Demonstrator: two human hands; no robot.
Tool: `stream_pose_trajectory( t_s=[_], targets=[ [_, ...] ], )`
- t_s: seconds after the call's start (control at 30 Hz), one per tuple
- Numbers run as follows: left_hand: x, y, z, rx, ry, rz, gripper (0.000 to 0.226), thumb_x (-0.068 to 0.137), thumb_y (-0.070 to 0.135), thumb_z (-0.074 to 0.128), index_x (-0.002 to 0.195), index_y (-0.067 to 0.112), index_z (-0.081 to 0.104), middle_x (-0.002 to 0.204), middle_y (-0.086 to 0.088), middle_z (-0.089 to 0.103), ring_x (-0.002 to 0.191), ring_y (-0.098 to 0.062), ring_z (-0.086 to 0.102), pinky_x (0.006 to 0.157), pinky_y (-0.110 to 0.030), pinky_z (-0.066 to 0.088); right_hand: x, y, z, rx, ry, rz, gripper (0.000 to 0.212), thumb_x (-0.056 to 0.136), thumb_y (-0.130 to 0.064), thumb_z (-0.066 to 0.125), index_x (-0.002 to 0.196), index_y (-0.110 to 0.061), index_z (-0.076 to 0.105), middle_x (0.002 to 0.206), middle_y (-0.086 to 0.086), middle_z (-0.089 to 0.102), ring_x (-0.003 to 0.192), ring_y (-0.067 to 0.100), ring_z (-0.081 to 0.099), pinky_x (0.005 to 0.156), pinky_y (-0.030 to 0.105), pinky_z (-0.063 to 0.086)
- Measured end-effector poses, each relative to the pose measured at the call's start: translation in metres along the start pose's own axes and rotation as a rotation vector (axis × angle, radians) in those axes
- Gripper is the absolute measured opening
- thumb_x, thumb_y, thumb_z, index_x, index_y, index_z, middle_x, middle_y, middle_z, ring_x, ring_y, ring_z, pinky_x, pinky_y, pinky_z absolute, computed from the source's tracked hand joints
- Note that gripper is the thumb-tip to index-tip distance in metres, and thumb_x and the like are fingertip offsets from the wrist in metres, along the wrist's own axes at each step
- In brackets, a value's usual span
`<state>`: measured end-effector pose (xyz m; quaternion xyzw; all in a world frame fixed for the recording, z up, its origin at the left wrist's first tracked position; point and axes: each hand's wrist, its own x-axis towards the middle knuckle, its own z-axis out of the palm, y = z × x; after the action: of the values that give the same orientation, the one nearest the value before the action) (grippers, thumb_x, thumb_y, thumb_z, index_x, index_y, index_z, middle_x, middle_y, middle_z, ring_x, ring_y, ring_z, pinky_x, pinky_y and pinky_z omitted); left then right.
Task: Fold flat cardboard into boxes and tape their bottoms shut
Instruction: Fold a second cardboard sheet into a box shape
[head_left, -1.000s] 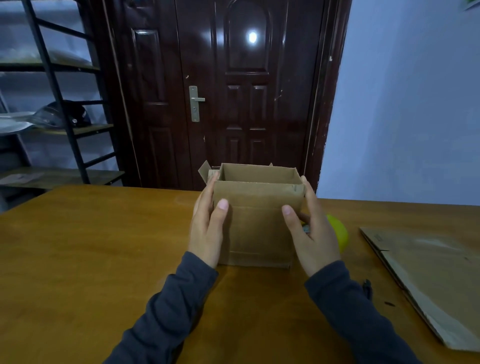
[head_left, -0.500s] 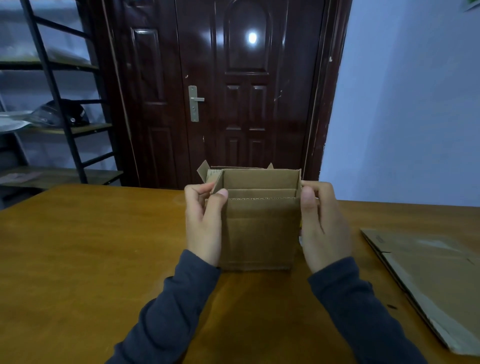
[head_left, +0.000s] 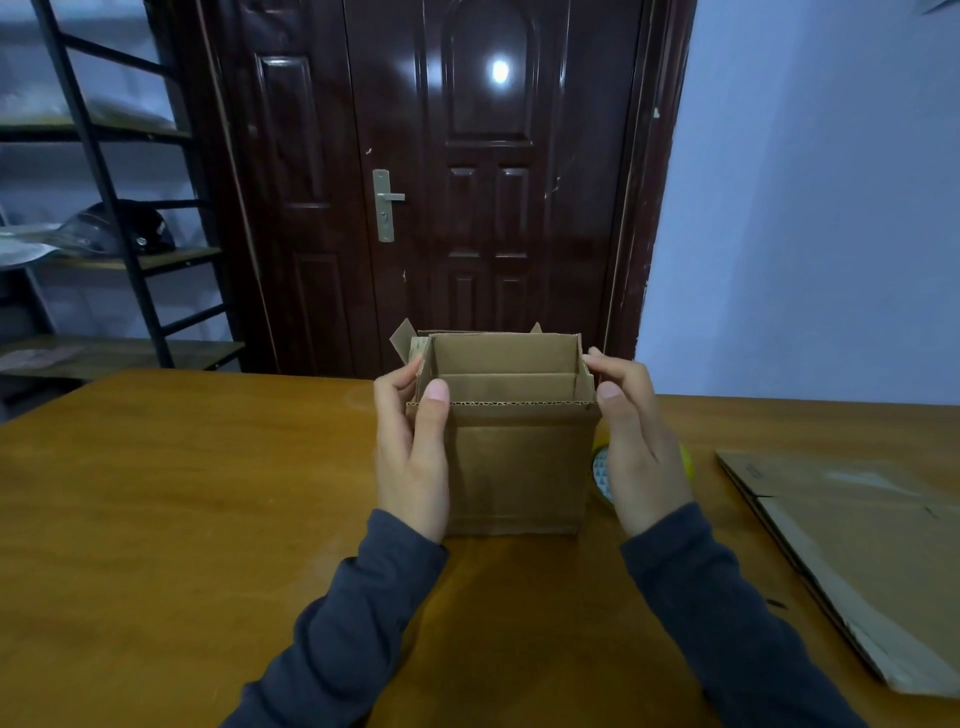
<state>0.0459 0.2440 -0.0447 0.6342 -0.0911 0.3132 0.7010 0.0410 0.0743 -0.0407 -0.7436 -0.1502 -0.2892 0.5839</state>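
Note:
A brown cardboard box (head_left: 511, 462) stands on the wooden table (head_left: 156, 519) in front of me, its top open and its flaps partly up. My left hand (head_left: 410, 447) pinches the left side flap, thumb on the near wall. My right hand (head_left: 636, 441) pinches the right side flap at the top corner. A yellow tape roll (head_left: 602, 473) lies on the table behind my right hand, mostly hidden. A stack of flat cardboard (head_left: 857, 551) lies at the right of the table.
A dark wooden door (head_left: 467, 182) stands behind the table. A black metal shelf rack (head_left: 104, 208) with a helmet (head_left: 122, 228) is at the left. A pale wall fills the right background.
Both hands rose from the box's side walls to its top corners and took hold of the side flaps. The near flap folded down. The right hand has shifted off the tape roll.

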Motion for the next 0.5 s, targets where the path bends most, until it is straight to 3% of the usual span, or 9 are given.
stream_pose_trajectory(
  t_s=[0.17, 0.23, 0.3, 0.37, 0.43, 0.5],
  targets=[
    [-0.003, -0.001, 0.000, -0.001, 0.002, 0.006, 0.047, 0.081, 0.053, 0.048, 0.120, 0.029, 0.050, 0.124, 0.006, 0.057, 0.115, -0.011, 0.056, 0.098, -0.040, 0.048, 0.010, 0.007, 0.003, 0.163, -0.080, 0.010, 0.033, 0.081, -0.043, 0.040, 0.112, -0.033, 0.046, 0.132, -0.017, 0.046, 0.121, -0.013, 0.044, 0.088, 0.005, 0.040],
    [-0.003, -0.001, -0.001, -0.035, -0.001, 0.000, 0.041, 0.079, 0.051, 0.049, 0.116, 0.032, 0.051, 0.123, 0.003, 0.058, 0.115, -0.016, 0.057, 0.098, -0.047, 0.047, 0.015, 0.009, 0.001, 0.200, -0.091, 0.007, 0.025, 0.079, -0.024, 0.044, 0.103, -0.034, 0.044, 0.136, -0.009, 0.043, 0.126, -0.006, 0.042, 0.086, 0.005, 0.041],
    [-0.003, -0.001, -0.002, -0.051, 0.001, 0.017, 0.036, 0.080, 0.048, 0.050, 0.113, 0.035, 0.051, 0.123, 0.001, 0.057, 0.115, -0.020, 0.056, 0.098, -0.051, 0.046, 0.017, 0.011, -0.001, 0.213, -0.110, -0.012, 0.035, 0.077, -0.007, 0.041, 0.098, -0.035, 0.042, 0.139, -0.008, 0.038, 0.124, -0.011, 0.039, 0.088, 0.007, 0.042],
    [-0.004, -0.002, -0.003, -0.055, 0.004, 0.047, 0.035, 0.080, 0.046, 0.050, 0.112, 0.033, 0.051, 0.123, 0.000, 0.057, 0.115, -0.019, 0.056, 0.097, -0.047, 0.048, 0.019, 0.014, -0.003, 0.191, -0.100, -0.024, 0.049, 0.075, 0.005, 0.042, 0.093, -0.040, 0.043, 0.139, -0.014, 0.038, 0.123, -0.013, 0.038, 0.103, 0.021, 0.040],
    [-0.006, -0.001, -0.003, -0.053, 0.008, 0.078, 0.037, 0.079, 0.045, 0.049, 0.113, 0.030, 0.050, 0.120, 0.000, 0.057, 0.113, -0.016, 0.056, 0.092, -0.037, 0.049, 0.020, 0.013, -0.004, 0.158, -0.082, -0.042, 0.049, 0.069, 0.005, 0.043, 0.089, -0.040, 0.045, 0.135, -0.022, 0.041, 0.126, -0.007, 0.041, 0.109, 0.036, 0.038],
    [-0.007, -0.001, -0.002, -0.051, 0.007, 0.098, 0.038, 0.079, 0.044, 0.048, 0.113, 0.029, 0.050, 0.119, 0.001, 0.057, 0.111, -0.014, 0.056, 0.088, -0.030, 0.048, 0.016, 0.007, -0.006, 0.135, -0.084, -0.061, 0.034, 0.069, -0.002, 0.044, 0.090, -0.028, 0.044, 0.134, -0.020, 0.043, 0.127, -0.004, 0.042, 0.107, 0.031, 0.040]
  ],
)
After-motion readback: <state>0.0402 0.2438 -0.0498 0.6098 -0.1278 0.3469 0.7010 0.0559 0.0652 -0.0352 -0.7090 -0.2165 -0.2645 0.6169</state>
